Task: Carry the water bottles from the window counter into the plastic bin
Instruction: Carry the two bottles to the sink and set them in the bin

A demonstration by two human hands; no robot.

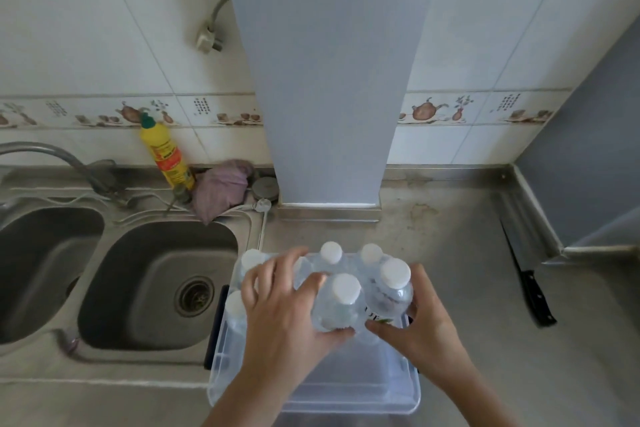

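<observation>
**Q:** What lies nearest the lens?

**A:** The near rim of the clear plastic bin (313, 407). It stands on the steel counter (450, 253), just right of the double sink (138, 270). My two forearms enter above that rim.

**Q:** How are the hands disposed?

**A:** My left hand (277, 312) grasps the left-held bottle (341, 305), thumb beneath and forefinger against its shoulder, the remaining fingers spread. My right hand (426, 322) is wrapped around the right-held bottle (391, 291), thumb in front. Both bottles are upright, white-capped and touching side by side over the bin's middle. Whether their bases meet its floor I cannot tell.

**Q:** Where are the other water bottles?

**A:** Four stand upright inside the bin. The left-wall bottle (236, 303) is nearest me. Beyond it, along the far end, come the far-left bottle (252, 258), the far-middle bottle (330, 251) and the far-right bottle (370, 252).

**Q:** And beyond the bin?

**A:** A black-handled knife (526, 274) lies on the counter, well apart to the right. Behind the sink are the faucet (52, 152), a yellow bottle (166, 156) with a green cap leaning at the tiled wall (86, 28), and a purple cloth (221, 189) just beside it. A grey column (329, 80) rises from the counter's back edge, and a plug (207, 40) hangs on the tiles to its left.
</observation>
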